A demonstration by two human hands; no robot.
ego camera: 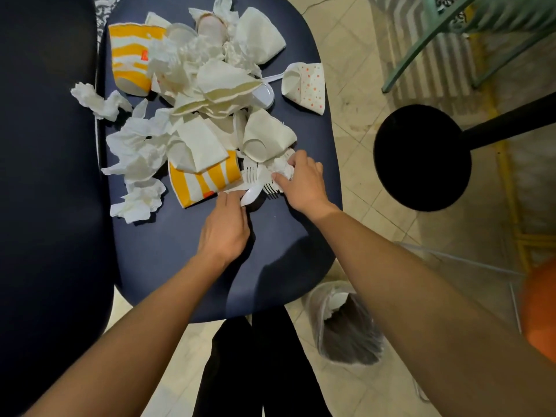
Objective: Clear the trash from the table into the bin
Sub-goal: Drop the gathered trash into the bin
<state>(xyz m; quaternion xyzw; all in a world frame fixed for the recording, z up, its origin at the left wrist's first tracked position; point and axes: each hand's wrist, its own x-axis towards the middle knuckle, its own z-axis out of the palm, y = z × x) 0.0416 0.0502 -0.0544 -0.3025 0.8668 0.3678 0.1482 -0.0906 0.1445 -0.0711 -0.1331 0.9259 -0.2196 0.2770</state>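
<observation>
Trash (pixel 204 94) is lying in a heap across the far half of the dark blue table (pixel 168 266): crumpled napkins, folded paper plates, plastic lids and cutlery, all touching or overlapping.

- Orange-striped paper cup (pixel 207 183) is lying flattened at the heap's near edge. A second striped cup (pixel 129 55) is lying on its side at the table's far left.
- Polka-dot paper cup (pixel 307 82) is lying crushed, apart from the heap, near the table's right edge.
- Loose tissue (pixel 96 100) is straddling the table's left edge.
- Left hand (pixel 224 230) is reaching over the table's middle, palm down, fingers curled. Its fingertips are pinching a white plastic spoon (pixel 251 194) just beside the near striped cup.
- Right hand (pixel 304 182) is sitting at the heap's near right corner, fingers bent round a crumpled napkin (pixel 282 168) and gripping it. Its thumb is lying beside a white plastic fork (pixel 270 188). Another fork (pixel 249 174) is lying between the napkin and the striped cup.
- Bin (pixel 346 326), lined with a clear bag, is standing on the tiled floor just off the table's near right corner. Some white paper is showing inside it.
- Black round stool (pixel 421 158) is standing to the right of the table, well apart from it.
</observation>
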